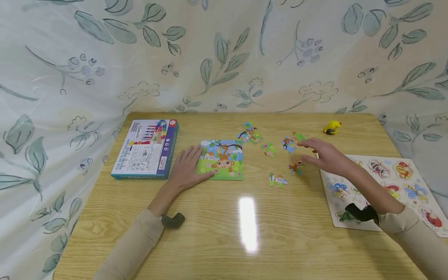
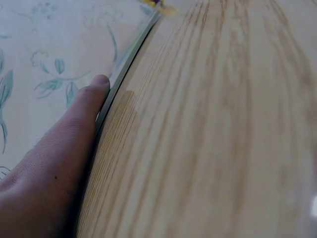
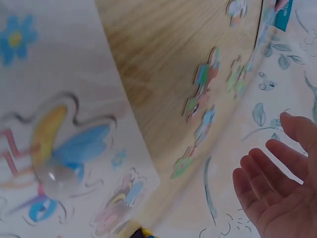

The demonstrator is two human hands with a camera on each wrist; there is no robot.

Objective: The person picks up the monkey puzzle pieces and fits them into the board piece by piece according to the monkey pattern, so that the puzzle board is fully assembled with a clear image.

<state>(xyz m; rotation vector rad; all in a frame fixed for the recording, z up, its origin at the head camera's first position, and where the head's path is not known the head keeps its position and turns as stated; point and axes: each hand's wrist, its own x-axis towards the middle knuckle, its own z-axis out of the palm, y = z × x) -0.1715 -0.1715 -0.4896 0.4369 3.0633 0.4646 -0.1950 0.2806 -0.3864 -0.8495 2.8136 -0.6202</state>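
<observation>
In the head view a square monkey picture [image 1: 222, 160] lies flat left of the table's middle. My left hand [image 1: 189, 167] rests at its left edge, fingers straight and the thumb along its lower left corner. The left wrist view shows the thumb [image 2: 84, 109] against the thin edge. My right hand [image 1: 327, 155] hovers at the right with loosely bent fingers, nothing between them; in the right wrist view this hand [image 3: 277, 188] has its palm showing. Near its fingertips lie a brown monkey piece [image 1: 295, 166], a blue piece [image 1: 288, 144] and a green piece [image 1: 299, 137].
Further jigsaw pieces are a house piece [image 1: 277, 180], a green flower piece [image 1: 268, 149] and a joined cluster [image 1: 250, 133]. A boxed toy [image 1: 145, 149] stands at the left. An insect puzzle board [image 1: 371, 186] lies under the right forearm, with a yellow toy bird [image 1: 331, 127] behind it.
</observation>
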